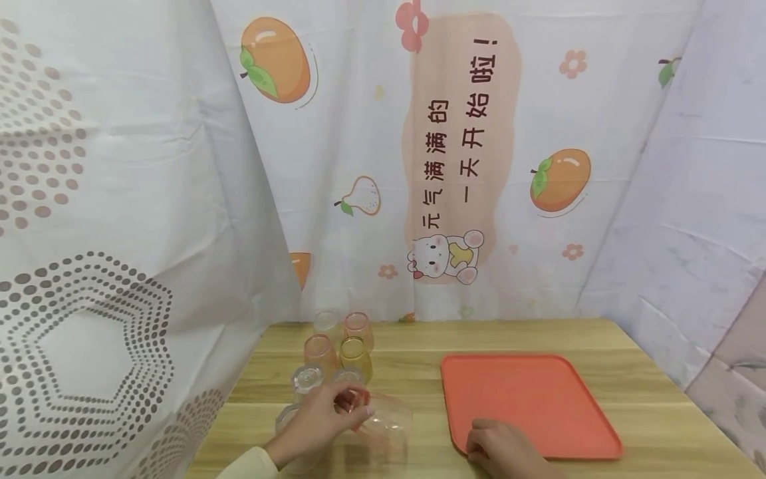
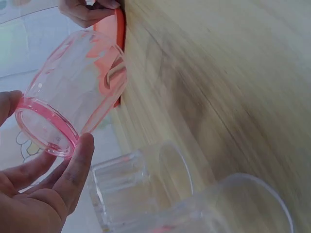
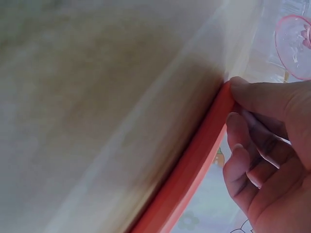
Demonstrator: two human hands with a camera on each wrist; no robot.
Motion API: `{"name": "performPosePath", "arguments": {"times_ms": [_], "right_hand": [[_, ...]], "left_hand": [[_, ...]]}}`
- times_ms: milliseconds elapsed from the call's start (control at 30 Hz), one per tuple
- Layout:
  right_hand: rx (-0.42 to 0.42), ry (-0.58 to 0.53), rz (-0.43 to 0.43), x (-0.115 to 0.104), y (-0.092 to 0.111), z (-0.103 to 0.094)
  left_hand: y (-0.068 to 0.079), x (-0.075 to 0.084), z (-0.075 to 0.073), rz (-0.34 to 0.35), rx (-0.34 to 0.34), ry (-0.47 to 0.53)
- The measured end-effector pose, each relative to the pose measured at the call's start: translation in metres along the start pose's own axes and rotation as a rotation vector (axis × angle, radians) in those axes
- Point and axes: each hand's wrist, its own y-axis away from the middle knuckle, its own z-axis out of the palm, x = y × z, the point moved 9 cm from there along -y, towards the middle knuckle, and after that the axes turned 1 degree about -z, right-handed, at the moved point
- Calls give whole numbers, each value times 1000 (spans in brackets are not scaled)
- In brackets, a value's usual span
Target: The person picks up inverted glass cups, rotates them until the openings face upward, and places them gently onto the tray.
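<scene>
My left hand (image 1: 320, 422) holds a pink-tinted clear glass (image 1: 387, 426) by its base, between thumb and fingers. In the left wrist view this glass (image 2: 73, 87) is tilted, its mouth turned away from the palm, and it is off the table. My right hand (image 1: 503, 446) is at the near left corner of an orange-red tray (image 1: 526, 406). In the right wrist view, the thumb and curled fingers pinch the tray's rim (image 3: 189, 174). Two clear glasses (image 2: 121, 179) stand mouth down below the left hand.
Left of the tray, several glasses stand in rows: a yellow one (image 1: 356, 359), pink ones (image 1: 320, 356) and clear ones (image 1: 308, 380). My left hand partly hides the nearest. Printed curtains (image 1: 359, 133) hang behind and beside the wooden table (image 1: 413, 339).
</scene>
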Motion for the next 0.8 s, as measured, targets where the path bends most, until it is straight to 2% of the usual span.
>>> {"name": "performPosePath", "arguments": {"times_ms": [133, 433, 600, 700, 800], "right_hand": [[40, 31, -32, -3, -1, -3], [53, 38, -48, -2, 1, -3], [128, 11, -90, -6, 4, -9], [185, -33, -35, -6, 4, -13], [209, -123, 60, -4, 2, -15]], "left_hand": [[-2, 0, -2, -3, 31, 17], [-2, 1, 3, -26, 50, 44], [-3, 4, 6, -24, 50, 79], [-3, 7, 8, -12, 45, 88], [-3, 10, 10, 0, 45, 97]]}}
